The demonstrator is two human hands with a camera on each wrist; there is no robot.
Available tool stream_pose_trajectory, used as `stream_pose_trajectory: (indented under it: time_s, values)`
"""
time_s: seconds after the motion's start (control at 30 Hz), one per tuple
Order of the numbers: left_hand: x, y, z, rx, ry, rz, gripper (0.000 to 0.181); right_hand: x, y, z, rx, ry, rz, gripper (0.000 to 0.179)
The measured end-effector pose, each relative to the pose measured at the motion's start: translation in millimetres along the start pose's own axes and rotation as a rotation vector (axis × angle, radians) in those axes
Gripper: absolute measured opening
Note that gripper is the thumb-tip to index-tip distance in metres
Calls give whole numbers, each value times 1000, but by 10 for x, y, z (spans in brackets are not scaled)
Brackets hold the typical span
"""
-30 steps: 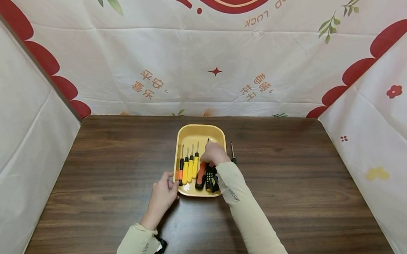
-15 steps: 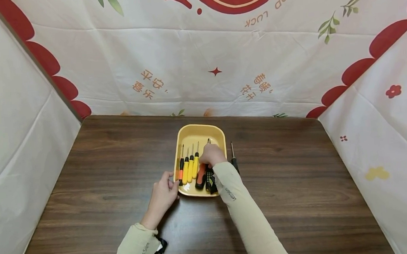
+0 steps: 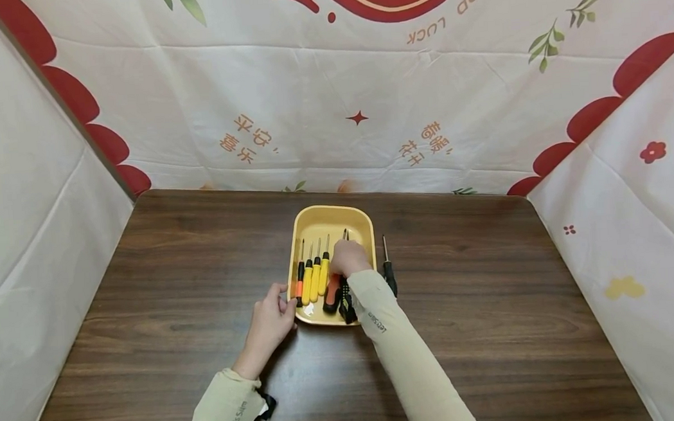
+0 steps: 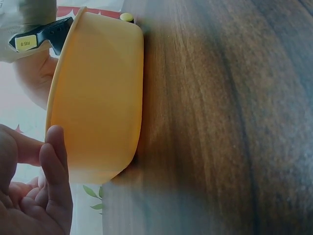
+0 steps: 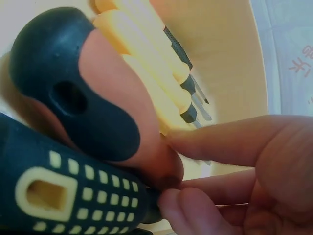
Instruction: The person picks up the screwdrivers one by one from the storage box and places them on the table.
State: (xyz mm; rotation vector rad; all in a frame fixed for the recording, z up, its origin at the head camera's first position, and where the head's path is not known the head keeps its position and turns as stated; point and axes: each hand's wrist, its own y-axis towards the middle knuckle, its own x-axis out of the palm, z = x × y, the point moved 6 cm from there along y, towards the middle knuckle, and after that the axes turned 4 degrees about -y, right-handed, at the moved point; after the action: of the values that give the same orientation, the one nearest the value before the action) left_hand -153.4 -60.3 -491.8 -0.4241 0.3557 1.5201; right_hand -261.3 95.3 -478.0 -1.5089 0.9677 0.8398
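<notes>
A yellow tray (image 3: pixel 328 210) holds several screwdrivers. My left hand (image 3: pixel 270 321) pinches its near left rim; the left wrist view shows thumb and fingers at the tray wall (image 4: pixel 98 98). Inside the tray, my right hand (image 3: pixel 349 257) pinches the front of an orange-and-black screwdriver (image 5: pixel 120 83) between thumb and fingers. Beside that lies a black screwdriver with yellow squares (image 5: pixel 110 196), its shaft end close to my fingertips. Yellow-handled screwdrivers (image 3: pixel 315 281) and a thin black-and-orange one (image 3: pixel 300 283) lie in a row at the tray's left. My right hand covers part of the shafts.
A black-handled screwdriver (image 3: pixel 389 275) lies on the wooden table (image 3: pixel 495 329) just right of the tray. Printed white cloth (image 3: pixel 306 77) hangs along the back and both sides. A black wrist-camera mount (image 3: pixel 266 407) sits at my left wrist.
My right hand and forearm have shifted slightly left, uncovering more of the black-handled screwdriver on the table. My left hand and the tray have stayed in place.
</notes>
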Motion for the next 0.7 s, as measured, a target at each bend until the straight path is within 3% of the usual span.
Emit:
stream_pose_trajectory:
  time_s: [0.4, 0.7]
  values:
    - [-11, -1, 1, -8, 9, 3, 32, 30, 23, 15, 26, 23, -17, 13]
    - [-14, -1, 27, 32, 18, 16, 32, 48, 36, 20, 48, 41, -65, 19]
